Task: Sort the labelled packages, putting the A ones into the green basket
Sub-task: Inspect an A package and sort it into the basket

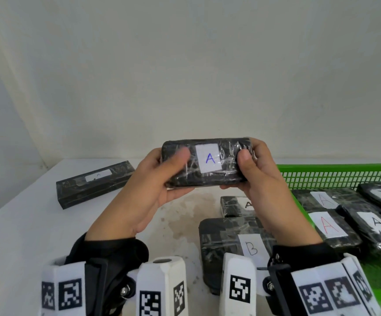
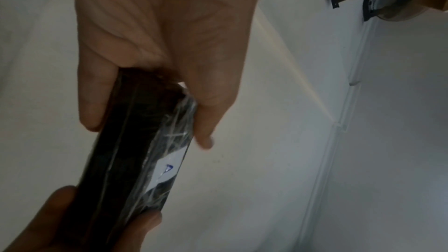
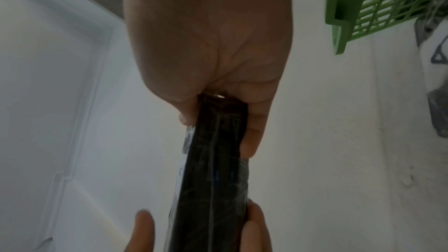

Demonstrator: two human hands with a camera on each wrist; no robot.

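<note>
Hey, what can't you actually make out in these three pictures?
- Small package behind the right hand: head view, the hand covers most of it.
- B package: near end hidden by the wrist cameras.
- Green basket: cut by the right edge.
- Held package label: left wrist view, blurred.

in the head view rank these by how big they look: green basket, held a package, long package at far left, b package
1. green basket
2. B package, partly hidden by the right hand
3. held A package and long package: look alike; nearness differs, so unranked.
</note>
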